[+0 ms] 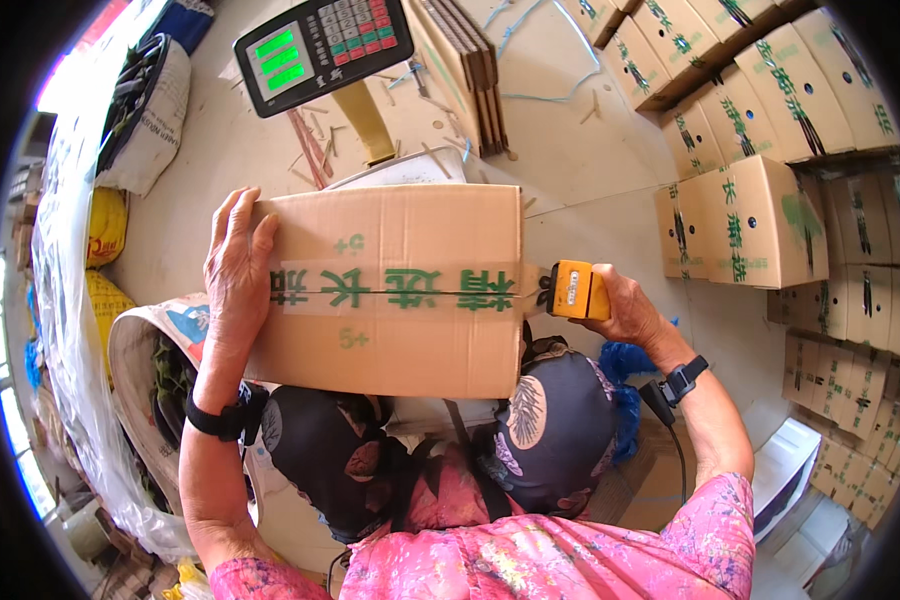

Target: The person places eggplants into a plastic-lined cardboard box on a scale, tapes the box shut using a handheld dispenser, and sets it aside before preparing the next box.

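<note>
A closed cardboard carton (397, 225) with green printing lies in front of me. Clear tape (412, 319) runs along its middle seam. My left hand (238, 259) grips the carton's left end, thumb on the top face and fingers at the far left corner. My right hand (626, 307) is closed around a yellow and black hand-held tool (581, 290), whose black end faces the carton's right end. Whether the tool touches the carton is hard to tell. Beyond the carton shows part of a pale metal scale platform (412, 169), the rest hidden underneath.
The scale's lit display panel (322, 56) stands on a yellowish post (364, 124). Flattened cartons (461, 67) lean beside it. Packed cartons (742, 217) are stacked at right. A sack of eggplants (169, 382) is by my left arm, another sack (146, 112) farther off.
</note>
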The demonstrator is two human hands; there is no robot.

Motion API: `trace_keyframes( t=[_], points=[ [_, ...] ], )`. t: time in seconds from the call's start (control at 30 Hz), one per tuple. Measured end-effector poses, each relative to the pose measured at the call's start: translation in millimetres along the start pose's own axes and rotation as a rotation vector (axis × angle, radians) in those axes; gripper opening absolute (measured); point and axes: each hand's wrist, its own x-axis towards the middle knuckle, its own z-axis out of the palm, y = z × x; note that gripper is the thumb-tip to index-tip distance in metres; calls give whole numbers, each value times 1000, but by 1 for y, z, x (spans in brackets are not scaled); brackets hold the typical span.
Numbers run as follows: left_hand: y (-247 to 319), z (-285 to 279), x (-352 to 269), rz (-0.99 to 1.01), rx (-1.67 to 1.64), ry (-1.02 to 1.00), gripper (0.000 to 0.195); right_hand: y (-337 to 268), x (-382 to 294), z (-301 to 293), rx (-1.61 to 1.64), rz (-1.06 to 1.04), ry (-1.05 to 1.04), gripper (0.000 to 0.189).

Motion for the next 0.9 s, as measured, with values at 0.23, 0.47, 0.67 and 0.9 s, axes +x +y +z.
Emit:
trace_keyframes(
  t=[0.23, 0.47, 0.67, 0.9],
  points=[
    [-6, 0, -1, 10, 15, -24, 39, 13, -38, -9, -112, 18, 29, 59],
    [-7, 3, -1, 10, 66, -5, 38, -42, -15, -32, -431, 213, -155, 55],
    [-1, 3, 0, 0, 84, -4, 39, -93, 39, 0, -1806, -629, 70, 22],
    [-3, 1, 0, -32, 43, -33, 42, -7, 58, 39, -595, -175, -58, 40]
  ],
)
